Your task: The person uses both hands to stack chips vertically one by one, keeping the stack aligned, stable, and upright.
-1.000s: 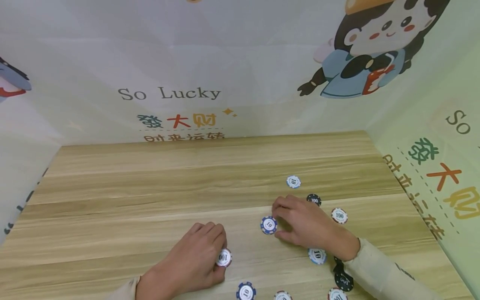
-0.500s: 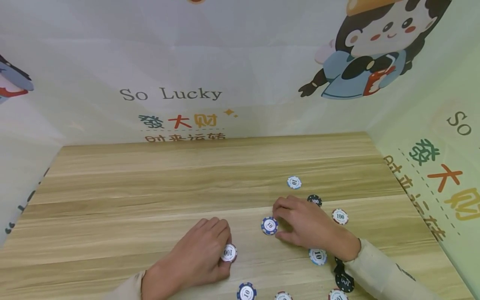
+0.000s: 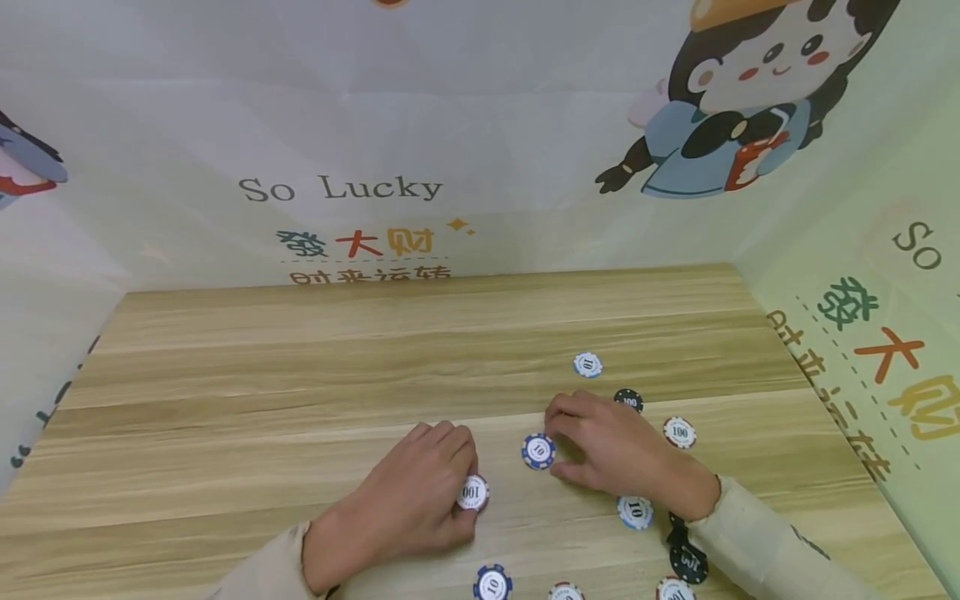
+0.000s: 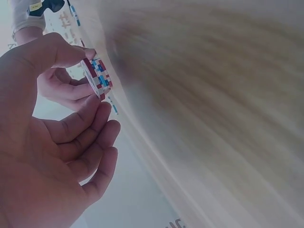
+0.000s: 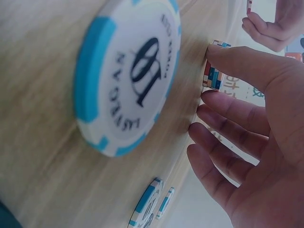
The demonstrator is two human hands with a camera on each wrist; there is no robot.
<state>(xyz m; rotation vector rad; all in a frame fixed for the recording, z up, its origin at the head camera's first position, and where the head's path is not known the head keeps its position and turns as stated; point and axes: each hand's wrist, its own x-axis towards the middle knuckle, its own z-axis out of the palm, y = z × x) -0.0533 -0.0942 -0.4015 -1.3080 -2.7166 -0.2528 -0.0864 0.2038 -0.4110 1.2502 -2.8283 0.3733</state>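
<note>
Between thumb and fingertips my left hand [image 3: 405, 492] pinches a red-edged white 100 chip [image 3: 472, 492]. It stands left of a chip stack topped by a blue 10 chip [image 3: 538, 451]. My right hand [image 3: 611, 442] holds that stack from the right, thumb at the near side and fingers at the far side. In the left wrist view, the pinched chip [image 4: 91, 79] is tilted on edge, overlapping the stack [image 4: 103, 76]. The right wrist view has the multicoloured stack [image 5: 213, 71] between thumb and index finger; the other fingers are loosely bent.
Around the right forearm lie a light-blue 10 chip [image 3: 588, 364], a black 100 chip [image 3: 628, 400], a red-edged 100 chip [image 3: 679, 432], another light-blue one [image 3: 634, 512] and black chips [image 3: 687, 562]. A blue 10 chip [image 3: 492, 582] lies at the near edge. Printed cloth walls [image 3: 525, 150] surround the wooden table.
My left hand has moved right and slightly away from the body, carrying the 100 chip closer to the stack. The right hand and the stack have stayed in place.
</note>
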